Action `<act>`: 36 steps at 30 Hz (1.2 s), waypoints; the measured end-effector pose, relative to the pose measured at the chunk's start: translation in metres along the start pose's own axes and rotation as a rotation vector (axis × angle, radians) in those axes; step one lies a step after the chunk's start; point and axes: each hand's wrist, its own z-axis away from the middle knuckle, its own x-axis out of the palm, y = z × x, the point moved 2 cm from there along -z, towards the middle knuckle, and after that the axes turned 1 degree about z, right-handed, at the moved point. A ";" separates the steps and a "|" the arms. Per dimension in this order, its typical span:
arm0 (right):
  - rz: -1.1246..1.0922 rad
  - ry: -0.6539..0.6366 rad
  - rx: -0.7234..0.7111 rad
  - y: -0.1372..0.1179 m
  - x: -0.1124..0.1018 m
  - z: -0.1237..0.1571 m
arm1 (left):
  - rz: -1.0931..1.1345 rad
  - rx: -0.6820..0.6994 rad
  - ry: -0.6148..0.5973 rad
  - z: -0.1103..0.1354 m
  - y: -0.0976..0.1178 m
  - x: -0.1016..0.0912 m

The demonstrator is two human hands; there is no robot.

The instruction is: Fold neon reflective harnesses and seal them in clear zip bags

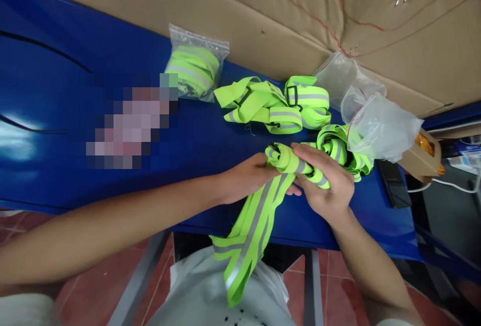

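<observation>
A neon-yellow reflective strap [259,205] with grey stripes is partly rolled up between my two hands. Its loose lengths hang down over the table's front edge toward my lap. My right hand [326,180] is closed around the rolled part, thumb on top. On the other side my left hand [248,178] is closed against the strap, its fingertips hidden behind the roll. Just beyond my right hand lies a bundle of similar straps [336,148]. Further back are two more strap bundles, one looser [259,98] and one neatly coiled with a black buckle [308,100].
A zip bag [195,67] holding a coiled strap lies at the back of the blue table [180,140]. Clear plastic bags [383,125] are heaped at the right, near a phone [393,183] and a cardboard box [423,158]. A blurred-out patch covers something at left.
</observation>
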 end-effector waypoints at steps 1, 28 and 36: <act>0.007 0.003 -0.002 0.002 0.001 0.001 | -0.043 0.006 0.019 -0.001 -0.001 -0.001; -0.038 -0.401 0.038 0.008 0.004 -0.011 | -0.034 -0.076 0.208 -0.005 0.015 -0.012; -0.630 -0.231 0.734 0.029 0.009 -0.005 | -0.104 -0.037 0.131 -0.001 0.020 -0.006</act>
